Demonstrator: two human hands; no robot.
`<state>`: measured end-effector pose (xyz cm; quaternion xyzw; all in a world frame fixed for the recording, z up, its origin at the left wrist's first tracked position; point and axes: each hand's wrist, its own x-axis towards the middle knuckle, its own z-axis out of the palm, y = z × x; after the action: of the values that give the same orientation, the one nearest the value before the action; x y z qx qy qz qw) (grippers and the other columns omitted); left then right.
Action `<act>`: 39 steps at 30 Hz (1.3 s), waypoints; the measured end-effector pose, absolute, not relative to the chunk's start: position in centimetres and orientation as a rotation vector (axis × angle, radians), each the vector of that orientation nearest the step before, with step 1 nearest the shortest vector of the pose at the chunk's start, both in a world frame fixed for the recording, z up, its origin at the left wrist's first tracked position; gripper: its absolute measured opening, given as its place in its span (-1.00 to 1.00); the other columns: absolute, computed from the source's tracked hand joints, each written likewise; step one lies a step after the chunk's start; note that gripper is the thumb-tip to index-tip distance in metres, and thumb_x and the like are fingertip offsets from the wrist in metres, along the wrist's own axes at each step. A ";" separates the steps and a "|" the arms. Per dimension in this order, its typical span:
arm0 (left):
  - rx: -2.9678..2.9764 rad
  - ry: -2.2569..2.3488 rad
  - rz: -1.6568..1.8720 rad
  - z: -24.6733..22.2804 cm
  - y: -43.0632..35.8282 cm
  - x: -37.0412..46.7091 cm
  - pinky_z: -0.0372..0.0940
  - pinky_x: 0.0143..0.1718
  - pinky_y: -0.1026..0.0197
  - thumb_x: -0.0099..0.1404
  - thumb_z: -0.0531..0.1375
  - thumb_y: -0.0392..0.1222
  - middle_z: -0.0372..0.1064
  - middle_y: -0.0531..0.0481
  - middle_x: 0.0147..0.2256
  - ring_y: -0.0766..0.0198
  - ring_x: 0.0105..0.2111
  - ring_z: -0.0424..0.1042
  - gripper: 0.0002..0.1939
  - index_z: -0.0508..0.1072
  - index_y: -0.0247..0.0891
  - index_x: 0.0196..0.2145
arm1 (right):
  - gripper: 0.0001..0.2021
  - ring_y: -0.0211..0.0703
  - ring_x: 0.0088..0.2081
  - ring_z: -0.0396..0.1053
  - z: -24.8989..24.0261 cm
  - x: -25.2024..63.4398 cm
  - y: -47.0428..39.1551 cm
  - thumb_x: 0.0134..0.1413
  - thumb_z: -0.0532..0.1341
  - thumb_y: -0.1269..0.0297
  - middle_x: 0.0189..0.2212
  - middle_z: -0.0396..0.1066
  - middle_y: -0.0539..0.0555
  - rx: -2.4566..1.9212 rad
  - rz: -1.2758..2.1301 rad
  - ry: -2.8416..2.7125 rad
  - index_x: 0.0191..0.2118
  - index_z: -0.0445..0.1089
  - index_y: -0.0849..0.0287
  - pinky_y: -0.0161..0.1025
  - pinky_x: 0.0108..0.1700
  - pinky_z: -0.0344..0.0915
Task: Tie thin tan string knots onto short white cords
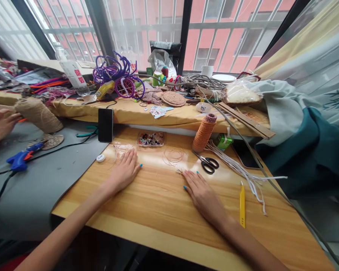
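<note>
My left hand [124, 170] lies flat on the wooden table [147, 210], fingers stretched out, beside some loose thin brown thread [116, 152]. My right hand [200, 190] also rests palm down, its fingers extended. A small thing [180, 171], too small to name, shows at its fingertips. Between and beyond the hands lies a coil of thin brown cord [173, 156]. Black-handled scissors [209, 165] sit just past my right hand, beside an upright spool of orange cord [203, 133]. A clear box of mixed beads [150, 139] stands farther back.
A yellow tool [242, 205] and white cords [243, 167] lie on the right. At left are a phone [105, 125], a white round cap [101, 158], a blue glue gun [22, 157] and another person's hand [1, 126] near a twine spool [38, 114]. A cluttered ledge [130, 113] runs behind.
</note>
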<state>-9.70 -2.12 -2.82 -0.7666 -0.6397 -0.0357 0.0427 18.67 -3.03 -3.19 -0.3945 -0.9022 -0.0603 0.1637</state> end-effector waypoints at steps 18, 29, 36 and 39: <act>-2.683 -1.967 -0.821 -0.4 -2.3 -3.9 0.10 -0.03 0.13 0.24 -0.13 -0.09 0.23 -0.15 -0.05 0.21 -0.04 0.19 -0.60 0.24 -0.32 -0.06 | -0.82 -0.26 -0.38 0.33 -0.7 18.7 -3.3 0.07 -0.01 0.31 -0.33 0.28 0.08 -1.257 0.807 -1.866 -0.24 0.28 0.18 -0.30 -0.31 0.28; -2.949 -2.162 -1.891 -1.0 0.9 3.0 0.20 -0.40 0.34 0.14 0.04 -0.10 0.30 0.06 -0.48 0.37 -0.44 0.29 -0.78 0.30 -0.29 -0.32 | -0.73 -0.26 -0.45 0.33 -0.4 18.1 -0.8 0.01 0.04 0.16 -0.49 0.34 0.01 -1.147 1.397 -1.607 -0.27 0.32 0.23 -0.31 -0.40 0.29; -3.038 -2.205 -2.035 -1.1 -0.3 2.8 0.23 -0.26 0.25 0.10 0.11 -0.19 0.37 -0.02 -0.38 0.32 -0.34 0.35 -0.72 0.27 -0.30 -0.20 | -0.75 -0.25 -0.45 0.34 -1.3 18.6 -1.0 -0.05 0.10 0.14 -0.48 0.36 0.01 -1.156 1.440 -1.493 -0.35 0.34 0.22 -0.29 -0.38 0.30; -3.085 -2.176 -1.991 -1.0 -0.6 2.8 0.23 -0.21 0.23 0.12 0.09 -0.21 0.39 -0.04 -0.34 0.31 -0.31 0.36 -0.72 0.27 -0.30 -0.18 | -0.75 -0.26 -0.40 0.34 -1.2 18.7 -1.0 -0.01 0.06 0.16 -0.42 0.37 0.02 -1.127 1.397 -1.549 -0.30 0.34 0.20 -0.28 -0.31 0.31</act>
<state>2.82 -0.56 -1.04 -0.6112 -0.4310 -0.3944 -0.5340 18.74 -0.99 -1.25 -0.4405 -0.6055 0.5460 0.3758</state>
